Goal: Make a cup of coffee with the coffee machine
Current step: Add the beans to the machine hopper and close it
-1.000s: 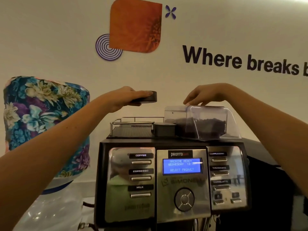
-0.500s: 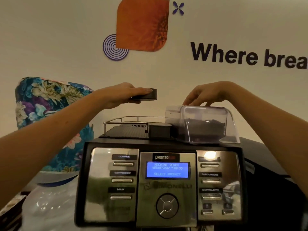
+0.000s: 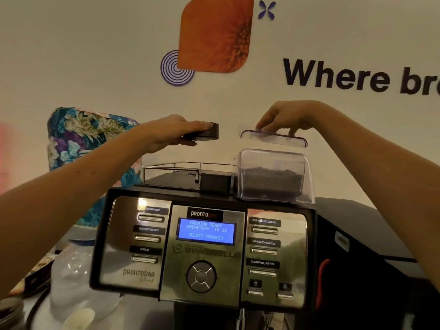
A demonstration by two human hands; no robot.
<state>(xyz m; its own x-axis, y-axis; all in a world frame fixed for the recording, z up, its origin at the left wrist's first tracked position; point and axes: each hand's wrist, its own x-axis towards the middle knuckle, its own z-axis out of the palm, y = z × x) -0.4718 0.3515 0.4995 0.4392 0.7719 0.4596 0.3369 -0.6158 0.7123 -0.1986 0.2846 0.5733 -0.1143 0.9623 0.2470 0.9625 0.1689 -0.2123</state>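
A floral-covered water bottle (image 3: pixel 78 139) stands on a clear dispenser jug (image 3: pixel 71 277), the landmark here. Up and right of it, the wall carries an orange flower decal (image 3: pixel 214 34), a purple spiral (image 3: pixel 172 72), a small purple cross-shaped bloom (image 3: pixel 267 10) and black lettering "Where br" (image 3: pixel 357 77). A black cable (image 3: pixel 35 308) runs below the jug.

Warm dim indoor light, soft blur, wide-angle bending at edges.
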